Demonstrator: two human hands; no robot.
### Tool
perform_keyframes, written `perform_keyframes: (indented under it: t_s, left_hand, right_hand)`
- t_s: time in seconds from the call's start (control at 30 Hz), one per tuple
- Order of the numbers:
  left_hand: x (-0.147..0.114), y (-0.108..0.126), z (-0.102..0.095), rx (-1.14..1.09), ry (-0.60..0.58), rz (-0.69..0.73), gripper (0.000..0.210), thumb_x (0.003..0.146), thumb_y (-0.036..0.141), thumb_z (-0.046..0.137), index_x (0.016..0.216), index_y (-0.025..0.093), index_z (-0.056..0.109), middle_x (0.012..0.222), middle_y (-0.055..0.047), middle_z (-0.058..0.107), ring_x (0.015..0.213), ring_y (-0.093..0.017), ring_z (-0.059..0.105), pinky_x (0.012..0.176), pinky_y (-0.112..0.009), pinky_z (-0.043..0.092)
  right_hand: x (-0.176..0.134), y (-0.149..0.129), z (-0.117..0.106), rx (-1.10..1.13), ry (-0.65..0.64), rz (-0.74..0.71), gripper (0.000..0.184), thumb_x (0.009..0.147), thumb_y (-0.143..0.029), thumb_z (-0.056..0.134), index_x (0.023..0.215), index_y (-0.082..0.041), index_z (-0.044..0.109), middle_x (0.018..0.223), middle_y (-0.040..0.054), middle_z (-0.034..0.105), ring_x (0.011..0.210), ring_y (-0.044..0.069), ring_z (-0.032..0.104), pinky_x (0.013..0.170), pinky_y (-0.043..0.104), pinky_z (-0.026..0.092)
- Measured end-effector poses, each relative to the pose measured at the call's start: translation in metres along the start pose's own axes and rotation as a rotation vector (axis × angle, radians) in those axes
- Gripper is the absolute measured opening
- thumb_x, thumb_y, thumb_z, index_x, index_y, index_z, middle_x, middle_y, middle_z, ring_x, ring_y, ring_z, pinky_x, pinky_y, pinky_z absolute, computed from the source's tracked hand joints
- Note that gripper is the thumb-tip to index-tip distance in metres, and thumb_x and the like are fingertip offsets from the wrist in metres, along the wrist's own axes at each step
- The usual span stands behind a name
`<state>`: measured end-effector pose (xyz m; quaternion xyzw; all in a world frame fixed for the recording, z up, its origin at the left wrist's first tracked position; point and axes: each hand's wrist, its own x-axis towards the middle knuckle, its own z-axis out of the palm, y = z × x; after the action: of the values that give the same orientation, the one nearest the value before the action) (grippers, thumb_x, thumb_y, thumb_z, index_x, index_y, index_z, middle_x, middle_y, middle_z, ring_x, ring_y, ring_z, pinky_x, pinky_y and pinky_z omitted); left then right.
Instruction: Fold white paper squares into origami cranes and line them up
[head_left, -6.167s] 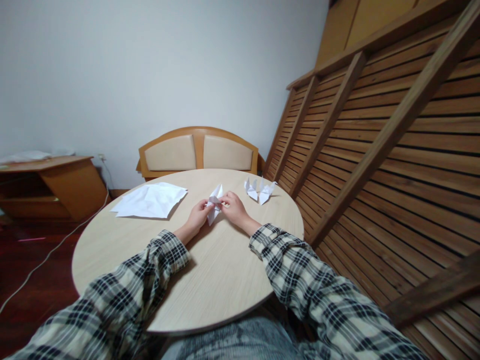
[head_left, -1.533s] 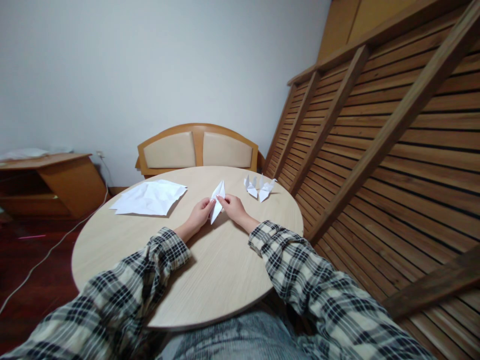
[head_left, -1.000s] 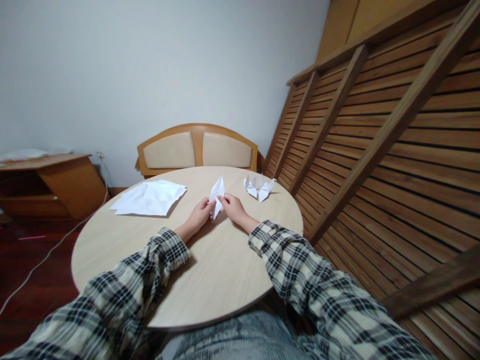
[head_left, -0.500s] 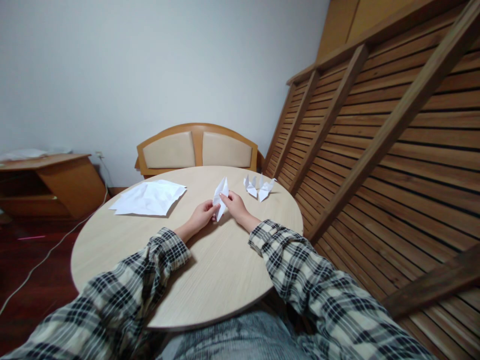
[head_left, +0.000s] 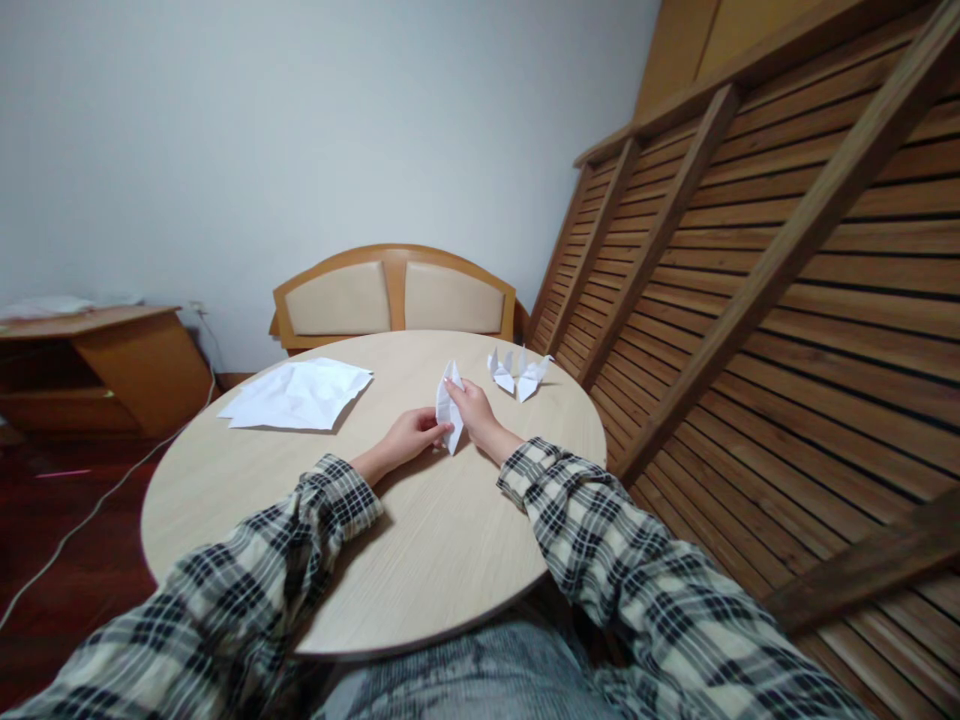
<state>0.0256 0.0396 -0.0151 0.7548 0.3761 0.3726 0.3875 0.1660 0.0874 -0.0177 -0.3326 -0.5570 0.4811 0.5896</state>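
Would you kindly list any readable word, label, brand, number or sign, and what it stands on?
None: no lettering shows on the folded paper, paper sheets, origami cranes or round table.
Any print on the white items atop the cabinet would be too blurred to read.

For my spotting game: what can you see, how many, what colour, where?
table: one, pale, middle
folded paper: one, white, centre
paper sheets: count unclear, white, table's left
paper figures: two, white, table's far right
headboard: one, brown and cream, behind table
slatted panel: one, brown, right
cupboard: one, yellowish, top right
cabinet: one, brown, left
wall: one, whitish, back
floor: one, dark red, left
cable: one, white, floor
strip: one, pink, floor
trousers: one, grey, bottom
sleeves: two, black and cream, bottom
left hand, right hand: two, bare, on folded paper
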Motion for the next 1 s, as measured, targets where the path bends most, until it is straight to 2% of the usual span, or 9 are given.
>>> perform_keyframes:
  t_s: [0.07, 0.13, 0.23, 0.3, 0.4, 0.53, 0.7, 1.0]
  left_hand:
    - [0.000, 0.000, 0.000, -0.011, -0.029, 0.002, 0.028, 0.082, 0.041, 0.064, 0.084, 0.013, 0.065, 0.072, -0.004, 0.065, 0.059, -0.014, 0.056, 0.060, -0.028, 0.045]
    - [0.002, -0.001, -0.002, -0.035, 0.001, -0.007, 0.031, 0.083, 0.045, 0.064, 0.083, 0.014, 0.064, 0.072, -0.004, 0.065, 0.060, -0.014, 0.057, 0.060, -0.029, 0.047]
    - [0.006, -0.003, -0.011, -0.099, 0.182, -0.017, 0.038, 0.089, 0.051, 0.053, 0.076, 0.016, 0.061, 0.068, -0.005, 0.063, 0.058, -0.015, 0.057, 0.059, -0.030, 0.048]
    - [0.007, -0.003, -0.018, -0.162, 0.273, -0.014, 0.038, 0.093, 0.051, 0.047, 0.084, 0.017, 0.063, 0.078, -0.007, 0.066, 0.064, -0.016, 0.060, 0.061, -0.030, 0.049]
    - [0.006, -0.001, -0.025, -0.196, 0.377, 0.006, 0.027, 0.090, 0.045, 0.055, 0.099, 0.020, 0.062, 0.098, -0.008, 0.067, 0.082, -0.018, 0.063, 0.069, -0.030, 0.051]
    - [0.004, 0.004, -0.026, -0.314, 0.357, -0.001, 0.025, 0.085, 0.037, 0.061, 0.103, 0.020, 0.064, 0.109, -0.008, 0.065, 0.093, -0.019, 0.062, 0.077, -0.032, 0.051]
    - [0.003, 0.010, -0.023, -0.452, 0.372, -0.015, 0.018, 0.082, 0.031, 0.063, 0.095, 0.018, 0.065, 0.101, -0.006, 0.065, 0.092, -0.018, 0.060, 0.079, -0.031, 0.050]
    - [0.002, 0.016, -0.025, -0.512, 0.342, -0.008, 0.014, 0.076, 0.023, 0.070, 0.088, 0.017, 0.068, 0.093, -0.004, 0.063, 0.086, -0.016, 0.058, 0.077, -0.028, 0.048]
  right_hand:
    - [0.000, 0.000, 0.001, 0.016, 0.007, -0.003, 0.037, 0.072, -0.053, 0.065, 0.074, -0.018, 0.051, 0.064, -0.0045, 0.047, 0.057, 0.011, 0.041, 0.053, 0.025, 0.032]
    - [0.000, 0.000, 0.002, 0.051, 0.001, 0.008, 0.036, 0.071, -0.051, 0.067, 0.074, -0.019, 0.051, 0.064, -0.0046, 0.047, 0.057, 0.011, 0.041, 0.054, 0.025, 0.032]
    - [-0.002, -0.002, 0.003, 0.147, -0.059, 0.065, 0.035, 0.072, -0.049, 0.069, 0.078, -0.019, 0.053, 0.065, -0.0040, 0.050, 0.058, 0.012, 0.045, 0.056, 0.026, 0.036]
    - [-0.005, -0.005, 0.004, 0.197, -0.105, 0.106, 0.032, 0.075, -0.047, 0.069, 0.082, -0.019, 0.055, 0.066, -0.0030, 0.054, 0.060, 0.013, 0.048, 0.058, 0.026, 0.039]
    - [-0.009, -0.009, 0.005, 0.192, -0.157, 0.127, 0.027, 0.076, -0.041, 0.071, 0.082, -0.018, 0.058, 0.067, -0.0016, 0.056, 0.062, 0.013, 0.050, 0.059, 0.027, 0.040]
    - [-0.011, -0.010, 0.007, 0.193, -0.259, 0.162, 0.026, 0.076, -0.036, 0.072, 0.089, -0.016, 0.063, 0.069, 0.0005, 0.059, 0.062, 0.014, 0.050, 0.057, 0.027, 0.038]
    - [-0.010, -0.004, 0.007, 0.147, -0.319, 0.174, 0.030, 0.075, -0.037, 0.073, 0.091, -0.014, 0.065, 0.069, 0.0005, 0.060, 0.058, 0.011, 0.046, 0.055, 0.026, 0.032]
    - [-0.011, -0.004, 0.003, 0.066, -0.367, 0.166, 0.033, 0.075, -0.040, 0.073, 0.090, -0.013, 0.065, 0.066, -0.0017, 0.054, 0.056, 0.010, 0.040, 0.053, 0.026, 0.026]
